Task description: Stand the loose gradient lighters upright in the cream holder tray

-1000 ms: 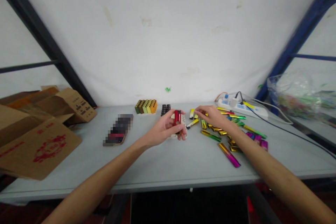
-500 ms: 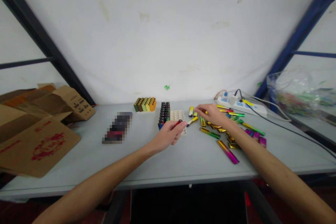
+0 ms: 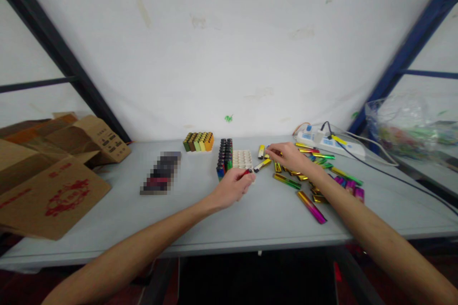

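Small workshop packing bench, metal-framed table (image 3: 193, 228), cardboard box (image 3: 77, 195), power strip (image 3: 331, 147), scuffed wall (image 3: 243, 47)

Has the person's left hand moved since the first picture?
Yes: lower in view, the left hand is farther below the green wall mark, uncovering more white tray.

Nothing legible word for word. Box (image 3: 64, 174), left end of desk (image 3: 279, 219): near panel carries red emblem (image 3: 67, 198), red characters above and beside it, too blurred to read. Side panel: dark symbols (image 3: 109, 140) with small characters, unreadable. Wall (image 3: 229, 47): green scribble (image 3: 228, 118), meaning unclear.
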The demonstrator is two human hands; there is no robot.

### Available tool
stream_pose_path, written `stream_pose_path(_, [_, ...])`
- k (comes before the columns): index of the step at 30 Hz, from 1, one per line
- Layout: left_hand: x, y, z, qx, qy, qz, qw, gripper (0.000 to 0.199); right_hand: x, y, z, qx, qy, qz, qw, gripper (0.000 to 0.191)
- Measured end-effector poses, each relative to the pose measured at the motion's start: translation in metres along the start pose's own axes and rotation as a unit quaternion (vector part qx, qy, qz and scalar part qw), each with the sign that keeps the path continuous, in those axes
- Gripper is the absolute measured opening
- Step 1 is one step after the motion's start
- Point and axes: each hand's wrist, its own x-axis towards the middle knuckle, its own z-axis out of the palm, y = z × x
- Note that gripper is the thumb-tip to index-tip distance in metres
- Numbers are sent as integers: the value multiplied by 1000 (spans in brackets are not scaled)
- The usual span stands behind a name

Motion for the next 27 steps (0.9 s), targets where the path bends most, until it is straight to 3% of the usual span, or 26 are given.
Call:
stream_pose_path(5, [-2, 6, 1, -38, -44, -3, 998, 46, 0, -2, -1, -6, -6, -2, 1000, 39])
stream_pose_path(11, [-11, 26, -5, -12, -75, 108, 991, 35, 0, -7, -4, -4, -18, -6, 1000, 38])
stream_pose_path(14, [-11, 38, -17, 30, -37, 187, 981, 31, 0, -9, -4, -10, -27, -3, 1000, 40])
stream_pose_path(18, [-4, 48, -40, 145, 119, 308, 933, 25, 0, -9, -3, -15, -28, -6, 999, 39])
stream_pose_path(21, [4, 45, -56, 138, 165, 297, 930, 21, 0, -8, -3, -15, -27, -9, 999, 37])
stream_pose_path(24, [10, 38, -68, 145, 167, 271, 937, 26, 0, -9, -2, -18, -30, -10, 999, 37])
stream_pose_path(27, [11, 34, -76, 213, 161, 266, 926, 28, -1, -11, -3, -20, -33, -8, 999, 37])
